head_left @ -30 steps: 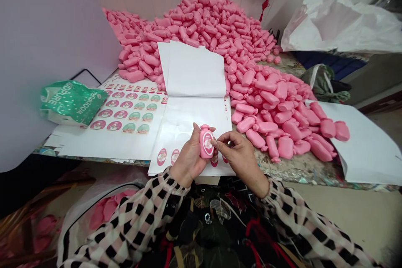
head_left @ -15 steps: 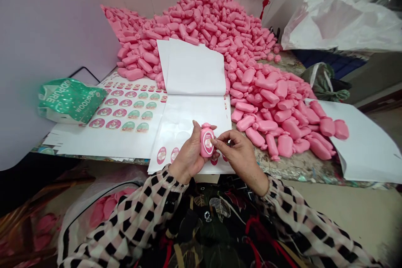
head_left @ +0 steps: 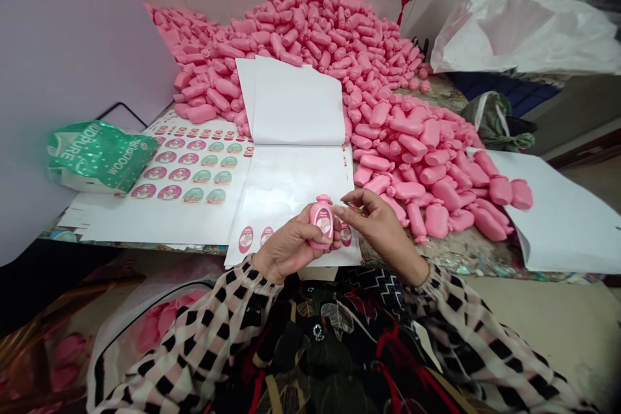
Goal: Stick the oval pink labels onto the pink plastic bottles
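Note:
My left hand (head_left: 291, 249) grips a small pink bottle (head_left: 321, 223), which has an oval pink-and-white label on its front. My right hand (head_left: 383, 226) is just to the right of the bottle and apart from it, with thumb and forefinger pinched together and nothing visible between them. Below my hands lies a white backing sheet (head_left: 291, 187) with several oval pink labels (head_left: 246, 239) along its lower edge. A printed sheet of round stickers (head_left: 189, 174) lies to the left of it.
A huge heap of pink bottles (head_left: 310, 26) fills the table's back, spilling right (head_left: 412, 168) onto a white sheet (head_left: 557, 220). White paper (head_left: 291, 103) lies against the heap. A green printed bag (head_left: 99, 155) sits at the left, a white plastic bag (head_left: 519, 19) at the back right.
My right hand has lifted away from the bottle's label and moved right. My left hand still holds the bottle. The whole view has shifted slightly left and up.

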{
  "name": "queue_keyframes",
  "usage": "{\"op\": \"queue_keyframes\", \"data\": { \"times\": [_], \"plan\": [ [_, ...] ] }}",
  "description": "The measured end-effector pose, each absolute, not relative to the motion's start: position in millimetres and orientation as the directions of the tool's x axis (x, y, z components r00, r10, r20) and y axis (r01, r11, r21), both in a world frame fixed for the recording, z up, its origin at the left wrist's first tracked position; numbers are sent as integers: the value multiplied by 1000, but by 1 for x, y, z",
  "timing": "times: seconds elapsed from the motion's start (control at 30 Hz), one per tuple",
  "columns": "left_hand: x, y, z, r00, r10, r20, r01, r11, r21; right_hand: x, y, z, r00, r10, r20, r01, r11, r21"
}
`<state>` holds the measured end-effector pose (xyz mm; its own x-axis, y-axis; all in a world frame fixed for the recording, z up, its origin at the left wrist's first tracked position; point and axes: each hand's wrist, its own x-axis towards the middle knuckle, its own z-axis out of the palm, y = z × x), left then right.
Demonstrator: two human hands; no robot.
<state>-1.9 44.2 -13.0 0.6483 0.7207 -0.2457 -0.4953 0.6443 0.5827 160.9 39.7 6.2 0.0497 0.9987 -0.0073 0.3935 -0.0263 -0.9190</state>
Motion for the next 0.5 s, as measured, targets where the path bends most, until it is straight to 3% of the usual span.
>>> {"op": "queue_keyframes", "data": {
  "times": [0.07, 0.17, 0.3, 0.4, 0.5],
  "plan": [
    [-1, 41, -9, 654, 712, -254, -472, 647, 598, 152, 37, 5, 1, 991, -135, 182, -133, -974],
    [-4, 34, -3, 663, 698, -271, -414, 643, 644, 138, 28, 5, -134, 959, -250, -66, -261, -963],
    [-15, 24, -1, 698, 661, -275, -359, 655, 665, 124, 15, 4, -230, 935, -272, -197, -318, -927],
    [-33, 11, -4, 693, 664, -280, -347, 648, 678, 121, 10, 1, -257, 940, -223, -79, -250, -965],
    [-71, -11, -14, 636, 686, -354, -295, 640, 709, 139, 11, -2, -279, 953, -114, 297, -27, -955]
  ]
}}
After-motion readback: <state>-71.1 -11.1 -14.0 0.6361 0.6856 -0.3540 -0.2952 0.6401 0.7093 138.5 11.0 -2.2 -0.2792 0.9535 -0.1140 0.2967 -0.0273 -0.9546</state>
